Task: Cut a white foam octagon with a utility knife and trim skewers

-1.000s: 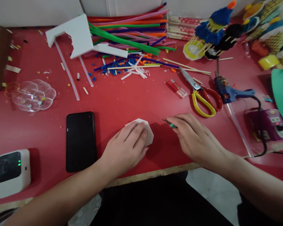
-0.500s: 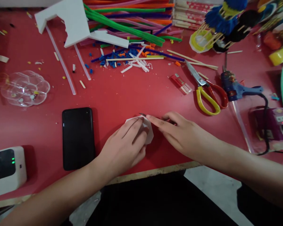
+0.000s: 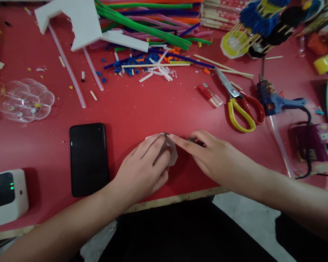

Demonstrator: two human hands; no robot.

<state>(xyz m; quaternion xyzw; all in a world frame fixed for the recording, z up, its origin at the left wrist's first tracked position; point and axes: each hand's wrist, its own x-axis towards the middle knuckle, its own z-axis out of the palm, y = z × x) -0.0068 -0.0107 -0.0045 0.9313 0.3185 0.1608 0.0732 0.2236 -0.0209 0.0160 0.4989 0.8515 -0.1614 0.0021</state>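
Note:
My left hand (image 3: 144, 169) lies flat, fingers stretched, on a small white foam piece (image 3: 173, 154) near the front of the red table (image 3: 142, 109), pressing it down. My right hand (image 3: 207, 156) is closed around a thin tool with a green handle (image 3: 192, 140), forefinger extended along it. The tool's tip meets the top edge of the white piece. Most of the tool is hidden in the hand.
A black phone (image 3: 89, 158) lies left of my hands, a white device (image 3: 7, 196) further left. Scissors (image 3: 239, 105), a blue glue gun (image 3: 276, 100), a red lighter (image 3: 210, 95), straws (image 3: 153, 25), a white foam offcut (image 3: 82, 22) and a clear tray (image 3: 24, 100) lie beyond.
My right hand moved left with the tool, from beside the white piece to its top edge. The left hand stayed pressing the piece. The view tilted down slightly.

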